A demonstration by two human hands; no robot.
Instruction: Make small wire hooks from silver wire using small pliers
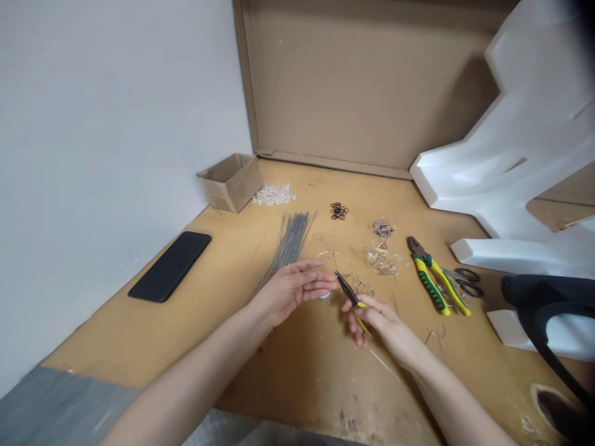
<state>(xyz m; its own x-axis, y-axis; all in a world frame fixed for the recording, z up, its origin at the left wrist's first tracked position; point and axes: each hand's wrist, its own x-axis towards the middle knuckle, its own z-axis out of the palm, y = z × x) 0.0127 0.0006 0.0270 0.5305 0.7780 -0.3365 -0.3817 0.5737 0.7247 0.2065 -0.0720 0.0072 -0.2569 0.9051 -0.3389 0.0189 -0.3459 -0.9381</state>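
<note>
My right hand (379, 323) is closed around small yellow-handled pliers (349, 293), whose dark jaws point up and left toward my left hand. My left hand (295, 286) hovers palm inward with its fingers stretched out toward the plier tips; a small pale object shows just below its fingertips, and I cannot tell if the hand holds it. A bundle of thin grey wires (288, 244) lies just behind my left hand. Bent wire pieces (382, 260) lie beyond the pliers.
Green-and-yellow combination pliers (430, 275) and scissors (467, 282) lie to the right. Black rubber rings (339, 210), clear beads (274, 194), a small cardboard box (231, 181), a black phone (170, 266), white foam blocks (515, 155) and a large cardboard sheet (367, 87) surround the wooden table (139, 334).
</note>
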